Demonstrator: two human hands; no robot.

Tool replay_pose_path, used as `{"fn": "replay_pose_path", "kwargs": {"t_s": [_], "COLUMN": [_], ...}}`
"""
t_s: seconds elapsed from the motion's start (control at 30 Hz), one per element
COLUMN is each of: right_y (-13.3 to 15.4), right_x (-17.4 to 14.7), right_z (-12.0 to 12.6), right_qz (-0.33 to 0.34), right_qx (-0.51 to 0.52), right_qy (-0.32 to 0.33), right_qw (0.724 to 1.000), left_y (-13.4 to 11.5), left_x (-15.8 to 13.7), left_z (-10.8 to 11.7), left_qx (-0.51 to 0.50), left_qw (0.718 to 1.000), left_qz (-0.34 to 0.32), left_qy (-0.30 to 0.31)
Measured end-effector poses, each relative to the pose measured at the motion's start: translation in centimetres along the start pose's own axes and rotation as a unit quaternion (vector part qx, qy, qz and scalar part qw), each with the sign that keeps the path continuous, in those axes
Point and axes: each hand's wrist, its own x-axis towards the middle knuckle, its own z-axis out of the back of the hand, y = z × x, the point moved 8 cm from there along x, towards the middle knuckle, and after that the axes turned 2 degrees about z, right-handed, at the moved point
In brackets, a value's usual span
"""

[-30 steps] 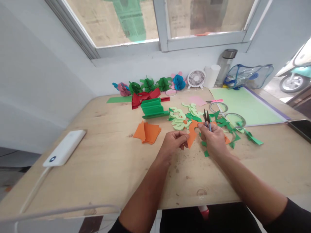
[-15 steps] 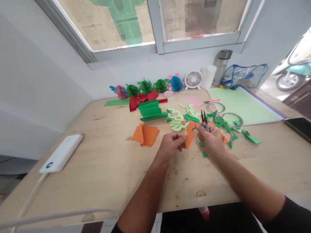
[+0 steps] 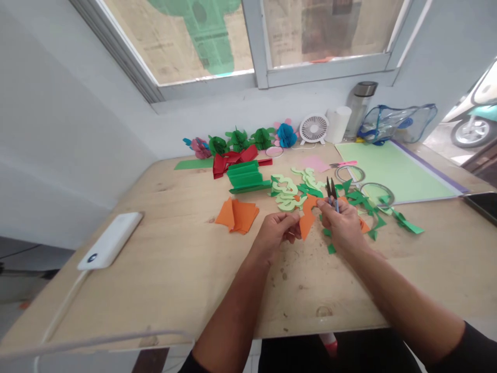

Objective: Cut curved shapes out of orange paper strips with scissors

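One cut orange paper (image 3: 306,226): left hand (image 3: 277,230) is pinching its near part; right hand (image 3: 340,224) is grasping its far end plus scissors (image 3: 336,205) (blades pointing forward).

Table (image 3: 166,290): pale wood, knotted and specked, running from me to the wall.
Wall (image 3: 248,111): white ahead of me and at my left.
Window (image 3: 262,62): grey-framed, above the table, covered with printed paper (image 3: 287,31).
Floor (image 3: 254,357): pale tiles, glimpsed below me.
Scooter (image 3: 470,131): teal, far to my right.
Light: soft, brightest at my right.
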Motion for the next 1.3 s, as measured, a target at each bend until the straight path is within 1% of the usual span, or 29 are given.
{"fn": "replay_pose_path", "kwargs": {"t_s": [0.17, 0.33, 0.47, 0.6, 1.0, 1.3], "right_y": [0.3, 0.15, 0.08, -0.02, -0.1, -0.23], "right_x": [-0.24, -0.32, -0.23, -0.24, -0.02, -0.06], "right_z": [-0.03, -0.2, -0.24, -0.24, -0.27, -0.19], "right_qz": [0.004, -0.014, -0.02, -0.024, -0.012, -0.02], "right_qx": [-0.016, 0.019, 0.034, 0.039, 0.035, 0.026], "right_qy": [0.002, 0.005, 0.002, 0.005, 0.012, 0.013], "right_qw": [1.0, 1.0, 0.999, 0.999, 0.999, 0.999], "left_y": [-0.11, 0.24, 0.7, 0.81, 0.35, -0.07], "left_x": [0.01, 0.12, 0.34, 0.43, 0.34, 0.42], "left_z": [0.06, -0.19, -0.1, -0.1, 0.0, 0.3], "left_qx": [-0.012, -0.034, -0.041, -0.04, 0.002, 0.031], "left_qw": [1.0, 0.998, 0.996, 0.996, 0.999, 0.999], "left_qz": [0.009, 0.032, 0.046, 0.046, 0.029, -0.004], "left_qy": [0.017, 0.051, 0.059, 0.067, 0.045, 0.013]}}
